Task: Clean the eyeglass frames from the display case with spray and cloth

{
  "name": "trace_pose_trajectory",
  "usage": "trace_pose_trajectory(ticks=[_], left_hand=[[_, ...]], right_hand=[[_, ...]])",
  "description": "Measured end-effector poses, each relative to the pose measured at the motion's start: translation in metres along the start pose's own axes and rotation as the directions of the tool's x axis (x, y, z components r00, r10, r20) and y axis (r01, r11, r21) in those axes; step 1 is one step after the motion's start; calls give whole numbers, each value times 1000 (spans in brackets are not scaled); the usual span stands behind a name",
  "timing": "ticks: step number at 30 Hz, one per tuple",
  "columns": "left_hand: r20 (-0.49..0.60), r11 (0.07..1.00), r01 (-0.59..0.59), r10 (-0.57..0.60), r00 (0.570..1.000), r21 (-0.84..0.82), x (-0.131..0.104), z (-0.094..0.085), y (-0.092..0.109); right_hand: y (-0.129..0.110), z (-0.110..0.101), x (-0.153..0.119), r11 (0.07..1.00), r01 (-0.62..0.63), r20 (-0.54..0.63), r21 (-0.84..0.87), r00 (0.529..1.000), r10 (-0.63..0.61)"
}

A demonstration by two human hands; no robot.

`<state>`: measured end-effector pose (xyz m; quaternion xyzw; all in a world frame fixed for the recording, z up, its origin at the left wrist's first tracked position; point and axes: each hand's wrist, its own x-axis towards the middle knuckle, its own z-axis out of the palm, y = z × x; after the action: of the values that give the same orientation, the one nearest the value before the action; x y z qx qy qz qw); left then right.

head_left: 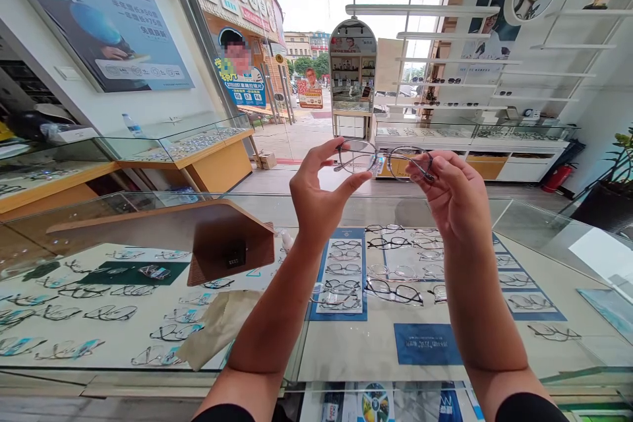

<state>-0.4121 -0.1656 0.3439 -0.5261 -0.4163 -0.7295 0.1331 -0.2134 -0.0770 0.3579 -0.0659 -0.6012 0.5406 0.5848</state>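
A pair of eyeglasses (pixel 388 157) with thin dark round rims is held up in the air, level with the far counter. My left hand (pixel 321 178) grips its left side, the index finger at the top of the rim and the thumb below. At the other end, my right hand (pixel 452 188) pinches the frame near the hinge and temple. Both forearms reach out over a glass display counter. Under them, several more glasses (pixel 394 291) lie in rows, and a beige cleaning cloth (pixel 222 323) rests on the counter to the left.
A brown tilted stand (pixel 232 244) sits on the counter's left side. Behind it are another glass showcase (pixel 198 138), an arched mirror (pixel 353 72) and wall shelves (pixel 445 60) with sunglasses. At the far right are a fire extinguisher (pixel 558 176) and a potted plant (pixel 620 165).
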Motion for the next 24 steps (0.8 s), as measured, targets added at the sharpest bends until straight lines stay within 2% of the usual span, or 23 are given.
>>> trace_pose_trajectory(ticks=[3,5,6,7,9,11,13,18,21,24], left_hand=[[86,971,102,-85,993,-216,3,2,-7],[228,897,247,-170,959,-366,5,2,-11],[328,844,346,-217,919,-410,6,2,-12],[442,783,452,-256,860,-426,6,2,-13],[650,649,643,-289,703,-407,5,2,-13],[769,527,764,-284,572,-373,1,4,-15],[815,427,829,-288,503,-361,-5,7,-19],[894,254,913,-239,378,-318,-14,13,-28],[913,229,930,-229,339,-288,-17,15,-30],[913,254,932,-249,322,-260,-19,16,-30]], right_hand=[[-2,-1,-2,999,40,57,31,997,-42],[-4,0,-2,994,109,114,-28,988,-105],[-4,0,-3,984,158,150,-79,978,-145],[-4,1,-3,968,215,191,-132,963,-188],[-5,3,-3,922,330,286,-204,921,-266],[-6,4,-4,877,418,368,-237,874,-317],[-9,4,-6,841,467,414,-272,846,-336],[-16,2,-10,772,537,462,-341,811,-360],[-19,2,-11,711,571,454,-412,805,-383],[-19,1,-14,678,567,422,-468,817,-393]])
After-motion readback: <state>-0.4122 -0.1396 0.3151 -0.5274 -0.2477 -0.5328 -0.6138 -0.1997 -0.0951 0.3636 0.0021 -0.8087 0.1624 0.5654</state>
